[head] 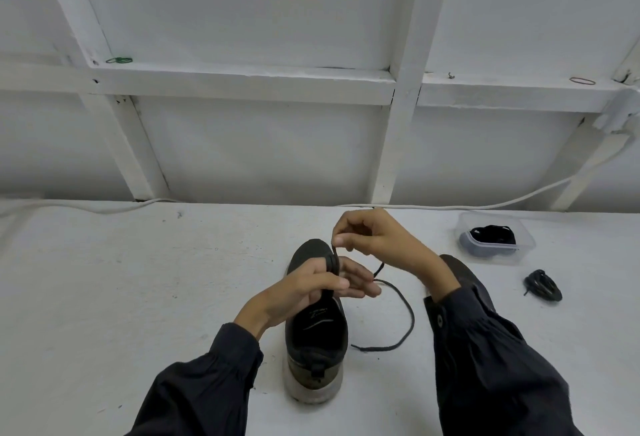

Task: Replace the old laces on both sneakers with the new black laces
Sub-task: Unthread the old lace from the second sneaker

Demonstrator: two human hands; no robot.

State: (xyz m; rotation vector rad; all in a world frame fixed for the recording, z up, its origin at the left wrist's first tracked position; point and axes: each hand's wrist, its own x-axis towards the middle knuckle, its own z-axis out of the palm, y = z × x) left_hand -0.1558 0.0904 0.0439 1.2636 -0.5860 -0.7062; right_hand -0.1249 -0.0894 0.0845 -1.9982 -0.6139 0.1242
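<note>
Your sneaker [317,335] is black, with a soiled off-white sole [313,390] and an olive patch at the heel. Its lace [408,311] is dark grey-black. Your sleeves [485,366] are dark navy (nearly black). The table [138,279] is white. The clear container [519,227] shows black laces [493,233]. On the white ledge are a green rubber band [119,60] and a reddish-brown rubber band [582,81].

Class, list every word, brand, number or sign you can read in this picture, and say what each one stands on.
Nothing can be read for certain.
The pale mark on the insole of the dark mesh sneaker is a script-like squiggle over a curved stroke, too blurred to read.
No text shows on the clear plastic box, the black lace or the white table.
</note>
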